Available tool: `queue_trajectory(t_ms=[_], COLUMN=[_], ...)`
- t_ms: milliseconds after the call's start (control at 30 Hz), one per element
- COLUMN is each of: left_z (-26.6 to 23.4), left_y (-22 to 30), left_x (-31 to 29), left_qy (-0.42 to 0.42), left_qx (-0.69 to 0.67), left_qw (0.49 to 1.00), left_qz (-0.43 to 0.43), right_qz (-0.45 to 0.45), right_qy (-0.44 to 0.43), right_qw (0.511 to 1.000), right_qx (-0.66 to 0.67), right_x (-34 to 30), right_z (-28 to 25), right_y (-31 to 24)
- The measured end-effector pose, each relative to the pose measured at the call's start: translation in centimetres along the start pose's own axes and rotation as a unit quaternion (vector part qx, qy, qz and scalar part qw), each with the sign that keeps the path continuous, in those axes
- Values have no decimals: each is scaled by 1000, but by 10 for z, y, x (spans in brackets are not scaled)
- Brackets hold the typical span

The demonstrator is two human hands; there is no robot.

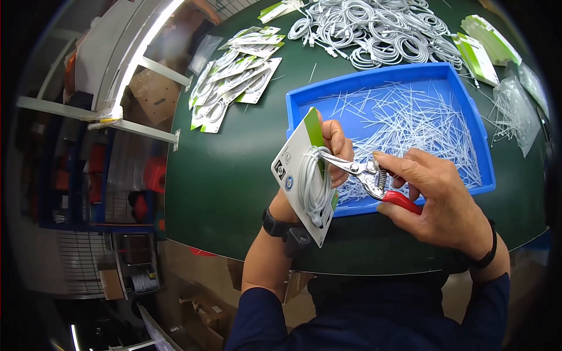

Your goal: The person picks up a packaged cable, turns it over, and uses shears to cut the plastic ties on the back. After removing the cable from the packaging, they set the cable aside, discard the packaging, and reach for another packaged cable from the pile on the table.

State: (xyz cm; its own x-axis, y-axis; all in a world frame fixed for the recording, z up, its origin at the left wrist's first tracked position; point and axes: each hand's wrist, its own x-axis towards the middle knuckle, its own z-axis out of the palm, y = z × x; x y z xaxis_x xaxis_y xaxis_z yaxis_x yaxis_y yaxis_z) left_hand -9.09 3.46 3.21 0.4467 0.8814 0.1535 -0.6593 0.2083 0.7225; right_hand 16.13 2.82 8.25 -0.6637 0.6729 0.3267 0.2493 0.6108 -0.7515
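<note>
My left hand (336, 146) is closed around the edge of a white and green packaging card (295, 155), held upright and tilted. A coiled white cable (313, 187) lies against the card's face. In my right hand (436, 190) is a pair of red-handled snips (401, 202) with a coiled spring. Their blade tips reach the top of the cable coil, beside my left fingers. Whether the blades touch a tie there, I cannot tell. Below and behind both hands stands a blue tray (374, 79) strewn with thin white strips (421, 117).
A heap of coiled white cables (374, 29) lies at the table's far side. Carded cables (237, 73) are piled at the far left. Green and white cards (483, 50) and clear plastic bags (518, 111) lie at the right. A lit tube lamp (143, 52) runs beside the green table (222, 193).
</note>
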Motion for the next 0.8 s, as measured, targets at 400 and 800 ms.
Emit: queue_trajectory(t_ms=[400,800], left_z=[4,49], left_y=[-3,-23], left_x=[-2,4], left_qy=[1,32], left_qx=[-25,-94], left_qw=[1000,989], left_qz=[11,-114], right_qz=[89,47], right_qy=[-81,86], right_qw=[975,983], right_qx=[187,153], right_x=[2,9], right_z=[-15,2], right_y=[-2,-6])
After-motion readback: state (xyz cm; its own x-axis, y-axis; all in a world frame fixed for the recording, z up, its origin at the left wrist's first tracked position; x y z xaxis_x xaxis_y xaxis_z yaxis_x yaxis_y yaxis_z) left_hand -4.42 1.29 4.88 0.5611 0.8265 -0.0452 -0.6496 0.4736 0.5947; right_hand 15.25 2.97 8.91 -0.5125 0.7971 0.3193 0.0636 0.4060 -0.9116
